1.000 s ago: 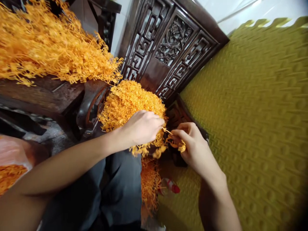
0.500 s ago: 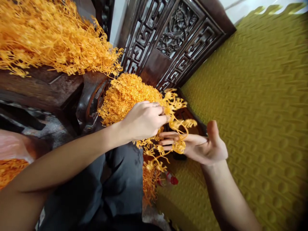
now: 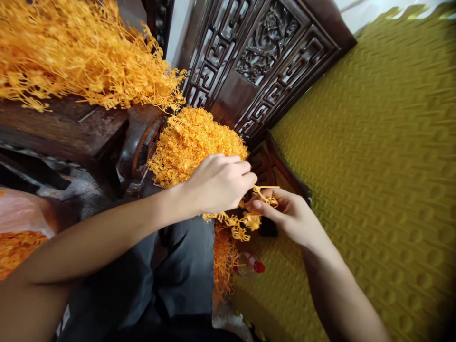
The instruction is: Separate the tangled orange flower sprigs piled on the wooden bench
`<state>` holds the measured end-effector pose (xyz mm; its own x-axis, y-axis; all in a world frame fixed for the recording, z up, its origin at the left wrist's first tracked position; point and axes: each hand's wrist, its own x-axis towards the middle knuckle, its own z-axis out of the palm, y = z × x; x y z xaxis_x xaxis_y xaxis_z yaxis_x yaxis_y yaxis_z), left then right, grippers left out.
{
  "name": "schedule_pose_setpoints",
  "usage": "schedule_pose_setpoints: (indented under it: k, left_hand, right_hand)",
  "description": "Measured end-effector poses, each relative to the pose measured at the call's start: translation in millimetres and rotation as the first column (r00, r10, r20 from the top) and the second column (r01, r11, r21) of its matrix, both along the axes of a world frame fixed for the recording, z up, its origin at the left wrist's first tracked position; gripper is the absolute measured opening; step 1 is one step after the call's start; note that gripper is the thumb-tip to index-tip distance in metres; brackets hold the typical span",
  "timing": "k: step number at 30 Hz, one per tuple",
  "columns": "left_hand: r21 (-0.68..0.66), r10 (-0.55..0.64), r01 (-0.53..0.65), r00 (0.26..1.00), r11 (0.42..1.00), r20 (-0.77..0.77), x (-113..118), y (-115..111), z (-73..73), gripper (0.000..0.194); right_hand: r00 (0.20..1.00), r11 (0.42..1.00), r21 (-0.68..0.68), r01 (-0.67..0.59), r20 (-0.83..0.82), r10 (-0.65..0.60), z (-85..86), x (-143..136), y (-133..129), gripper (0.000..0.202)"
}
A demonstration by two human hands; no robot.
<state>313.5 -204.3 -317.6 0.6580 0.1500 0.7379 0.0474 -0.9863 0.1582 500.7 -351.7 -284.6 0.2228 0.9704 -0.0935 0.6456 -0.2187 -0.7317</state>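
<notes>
The right hand (image 3: 294,213) pinches an orange sprig (image 3: 272,200) just beside the curled left hand (image 3: 223,185) (fingertips hidden, so I cannot tell its grip). A pile (image 3: 197,137) lies beyond the left hand.

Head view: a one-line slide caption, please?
Right hand holding an orange strand beside the left hand, with an orange heap and carved wooden panel behind.

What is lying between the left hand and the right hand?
In the head view, thin orange sprigs lie between the left hand and the right hand; the stretch is not bare.
</notes>
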Motion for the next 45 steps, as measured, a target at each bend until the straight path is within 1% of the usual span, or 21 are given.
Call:
schedule_pose_setpoints:
  k: [3, 6, 8, 11, 12, 14, 17, 19, 20, 23, 26, 28, 30, 31, 33, 35, 37, 38, 40, 42, 45]
  left_hand:
    - [-0.252, 0.001, -0.006, 1.000, 0.968, -0.022, 7.3, -6.8, -6.6, 0.028]
    - [-0.375, -0.036, 0.031, 0.999, 0.927, -0.007, 16.0, -13.2, -13.6, 0.033]
    - [-0.411, -0.040, 0.039, 0.999, 0.911, 0.005, 20.3, -15.9, -16.6, 0.033]
    - [-0.441, 0.001, 0.005, 1.000, 0.897, 0.014, 23.2, -19.3, -17.8, 0.033]
    - [-0.444, 0.019, -0.012, 1.000, 0.896, 0.010, 23.1, -20.9, -17.7, 0.035]
    - [-0.433, 0.022, -0.033, 0.999, 0.901, -0.031, 21.5, -24.9, -16.9, 0.046]
    - [-0.408, -0.068, 0.004, 0.987, 0.913, -0.143, 16.1, -30.1, -15.4, 0.072]
    - [-0.417, -0.159, 0.079, 0.974, 0.905, -0.162, 12.0, -28.7, -13.5, 0.087]
    - [-0.435, -0.192, 0.112, 0.971, 0.893, -0.145, 10.4, -25.9, -12.1, 0.089]
    - [-0.537, -0.186, 0.151, 0.982, 0.830, -0.011, 10.0, -10.0, -6.7, 0.078]
    - [-0.654, -0.137, 0.195, 0.981, 0.731, 0.139, 17.2, 7.4, -3.1, 0.051]
    - [-0.684, -0.172, 0.280, 0.959, 0.673, 0.224, 23.7, 14.5, -3.1, 0.039]
    - [-0.664, -0.205, 0.355, 0.933, 0.657, 0.296, 28.7, 17.5, -4.3, 0.033]
    - [-0.639, -0.207, 0.369, 0.926, 0.675, 0.316, 30.0, 18.3, -5.1, 0.032]
    - [-0.548, -0.188, 0.333, 0.934, 0.768, 0.304, 30.3, 19.6, -6.6, 0.030]
    - [-0.396, -0.147, 0.235, 0.960, 0.887, 0.240, 28.7, 21.9, -7.7, 0.028]
    - [-0.233, -0.107, 0.146, 0.979, 0.961, 0.175, 27.0, 24.8, -8.4, 0.030]
    - [-0.174, -0.089, 0.117, 0.984, 0.978, 0.156, 26.4, 26.2, -8.5, 0.032]
    - [-0.120, -0.060, 0.079, 0.987, 0.990, 0.149, 25.7, 28.8, -7.6, 0.036]
    - [-0.139, -0.017, 0.041, 0.985, 0.989, 0.170, 24.6, 30.9, -5.7, 0.037]
    - [-0.227, 0.059, -0.012, 0.978, 0.974, 0.201, 22.1, 33.4, -2.4, 0.037]
  right_hand:
    - [0.990, 0.984, 0.143, 0.110, 0.073, -0.122, -3.4, 1.2, -3.9, 0.034]
    - [0.988, 0.968, 0.229, 0.103, 0.092, -0.127, -5.7, -5.6, -2.0, 0.031]
    - [0.985, 0.956, 0.281, 0.083, 0.124, -0.122, -6.7, -15.0, 3.1, 0.039]
    - [0.937, 0.892, 0.443, 0.087, 0.268, -0.224, -8.7, -30.2, 13.7, 0.046]
    - [0.917, 0.873, 0.482, 0.077, 0.310, -0.252, -9.6, -33.9, 17.1, 0.046]
    - [0.906, 0.865, 0.498, 0.054, 0.340, -0.252, -11.5, -37.3, 22.9, 0.045]
    - [0.950, 0.877, 0.476, 0.067, 0.238, -0.201, -14.5, -32.5, 28.0, 0.042]
    - [0.970, 0.865, 0.492, 0.096, 0.149, -0.193, -15.8, -26.0, 29.7, 0.042]
    - [0.973, 0.854, 0.508, 0.114, 0.119, -0.200, -15.9, -23.0, 30.2, 0.041]
    - [0.973, 0.833, 0.541, 0.117, 0.104, -0.204, -13.7, -19.7, 30.8, 0.034]
    - [0.981, 0.893, 0.450, -0.004, 0.173, -0.082, -9.3, -25.9, 30.9, 0.030]
    - [0.978, 0.925, 0.368, -0.090, 0.210, 0.011, -7.7, -31.9, 31.4, 0.031]
    - [0.978, 0.935, 0.335, -0.113, 0.205, 0.044, -7.9, -35.8, 32.8, 0.033]
    - [0.982, 0.939, 0.328, -0.104, 0.183, 0.045, -8.5, -36.3, 33.6, 0.034]
    - [0.993, 0.953, 0.292, -0.083, 0.106, 0.054, -10.2, -34.2, 35.2, 0.035]
    - [0.996, 0.972, 0.218, -0.093, 0.008, 0.094, -11.9, -29.2, 35.8, 0.036]
    - [0.982, 0.980, 0.148, -0.136, -0.109, 0.152, -13.5, -23.4, 34.9, 0.036]
    - [0.969, 0.979, 0.123, -0.161, -0.169, 0.181, -14.6, -21.1, 33.8, 0.034]
    - [0.934, 0.975, 0.077, -0.207, -0.280, 0.220, -17.5, -18.8, 30.0, 0.027]
    - [0.911, 0.976, 0.021, -0.215, -0.357, 0.209, -21.4, -20.8, 24.9, 0.025]
    - [0.902, 0.987, -0.044, -0.157, -0.413, 0.125, -27.8, -30.0, 17.3, 0.027]
